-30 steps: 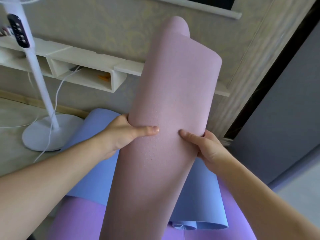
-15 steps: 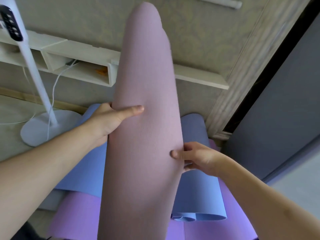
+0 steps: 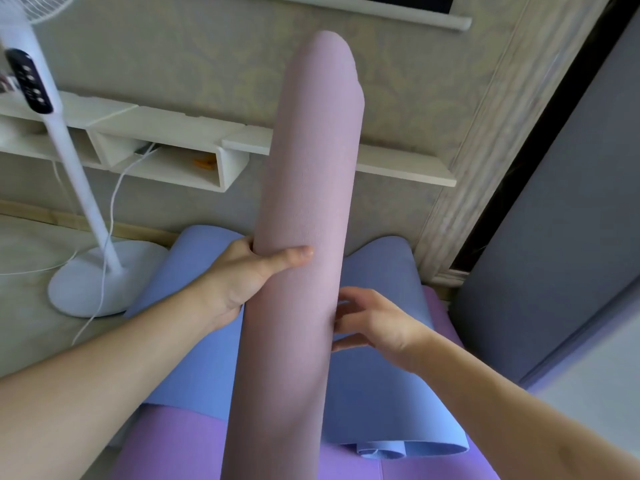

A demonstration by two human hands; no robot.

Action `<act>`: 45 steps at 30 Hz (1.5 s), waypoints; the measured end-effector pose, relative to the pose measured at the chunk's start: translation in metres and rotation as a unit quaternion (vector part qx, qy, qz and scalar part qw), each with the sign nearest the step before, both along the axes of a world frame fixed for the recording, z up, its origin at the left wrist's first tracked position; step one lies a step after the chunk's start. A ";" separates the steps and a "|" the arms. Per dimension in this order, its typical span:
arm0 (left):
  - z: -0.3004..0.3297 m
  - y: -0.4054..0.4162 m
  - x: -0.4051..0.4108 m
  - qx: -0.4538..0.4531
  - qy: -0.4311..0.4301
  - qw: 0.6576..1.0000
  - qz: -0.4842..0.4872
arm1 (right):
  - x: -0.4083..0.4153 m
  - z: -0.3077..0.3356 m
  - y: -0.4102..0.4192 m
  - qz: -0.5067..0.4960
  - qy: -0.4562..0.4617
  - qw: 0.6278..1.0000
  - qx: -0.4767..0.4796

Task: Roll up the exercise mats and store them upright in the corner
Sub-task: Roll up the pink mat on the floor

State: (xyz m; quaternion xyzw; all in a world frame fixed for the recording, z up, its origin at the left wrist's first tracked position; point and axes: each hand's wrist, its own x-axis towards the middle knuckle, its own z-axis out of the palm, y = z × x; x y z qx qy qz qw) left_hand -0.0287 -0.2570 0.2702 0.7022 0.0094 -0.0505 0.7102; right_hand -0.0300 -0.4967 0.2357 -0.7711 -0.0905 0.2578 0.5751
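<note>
Left hand (image 3: pixel 239 278) grips the upright pink mat (image 3: pixel 304 237) at mid-height.

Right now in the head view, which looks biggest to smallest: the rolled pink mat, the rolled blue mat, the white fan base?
1. Rolled pink mat, though it is nearest the camera.
2. Rolled blue mat.
3. White fan base.

pink mat (image 3: pixel 304 237): rolled, near upright | blue mat (image 3: pixel 374 386): rolled, lying flat

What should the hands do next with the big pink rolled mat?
Probably close the right hand back onto the pink rolled exercise mat. Only the left hand grips it, and it stands tall over the blue rolled mat, short of the corner.
</note>
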 end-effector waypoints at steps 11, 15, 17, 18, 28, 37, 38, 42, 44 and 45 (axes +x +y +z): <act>0.011 -0.010 -0.007 -0.027 -0.010 0.990 -0.135 | -0.008 0.023 -0.002 0.017 -0.015 0.999 0.047; 0.000 -0.015 -0.003 0.076 -0.060 0.992 -0.082 | -0.008 0.028 -0.001 -0.041 -0.083 0.995 -0.024; -0.014 -0.020 0.003 0.149 -0.058 0.987 0.004 | -0.008 0.037 0.004 -0.126 -0.150 0.977 -0.086; -0.021 -0.022 0.005 0.177 -0.056 0.982 0.029 | -0.008 0.042 0.006 -0.152 -0.159 0.973 -0.066; -0.031 -0.043 -0.010 0.247 -0.059 0.966 -0.046 | -0.012 0.051 0.004 -0.228 -0.115 0.967 -0.008; 0.014 -0.035 -0.013 0.076 -0.023 0.995 -0.065 | -0.022 0.034 -0.014 -0.180 -0.199 0.957 -0.108; 0.018 -0.035 -0.014 0.096 -0.034 0.992 -0.079 | -0.024 0.029 -0.013 -0.170 -0.200 0.957 -0.120; 0.008 -0.044 -0.019 0.177 -0.068 0.978 -0.086 | -0.030 0.004 -0.003 -0.139 -0.201 0.952 -0.185; -0.005 -0.043 -0.018 0.175 -0.053 0.982 -0.042 | -0.027 -0.010 -0.001 -0.124 -0.167 0.952 -0.223; -0.013 -0.040 -0.017 0.174 -0.048 0.983 -0.033 | -0.027 -0.014 0.000 -0.105 -0.136 0.955 -0.243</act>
